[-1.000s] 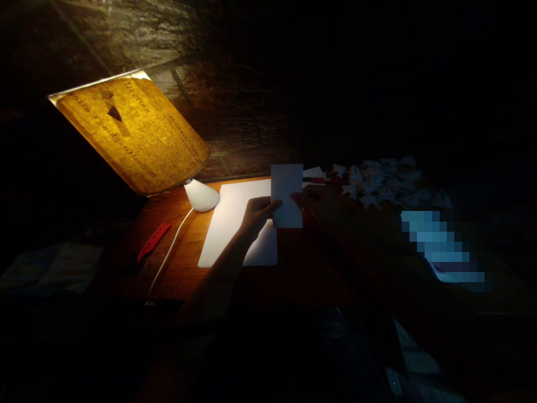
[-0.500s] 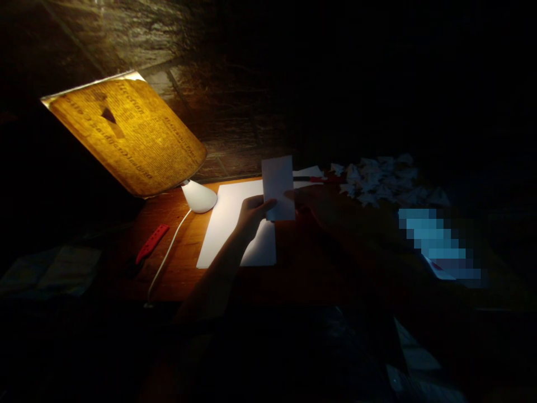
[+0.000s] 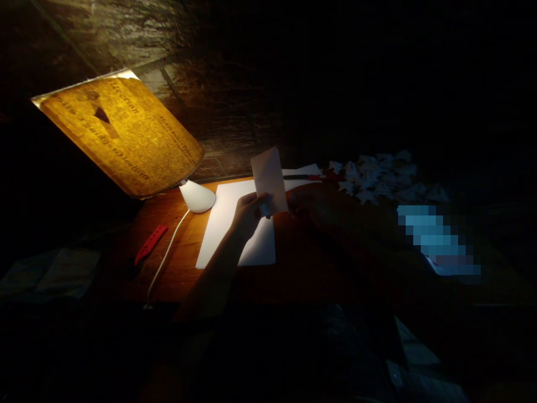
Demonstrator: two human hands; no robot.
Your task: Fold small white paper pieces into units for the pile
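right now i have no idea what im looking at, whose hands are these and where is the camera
This is one camera worn on a person's head, looking down at their own two bare hands, so there is no machine here. The left hand holds up a small white paper rectangle, and the right hand, deep in shadow, sits at that paper's right edge. Below them, a larger white sheet lies on a wooden table. A lamp with a printed shade and a white base gives the light. Farther right lies a heap of small folded white paper pieces, and to the left a red plastic object.
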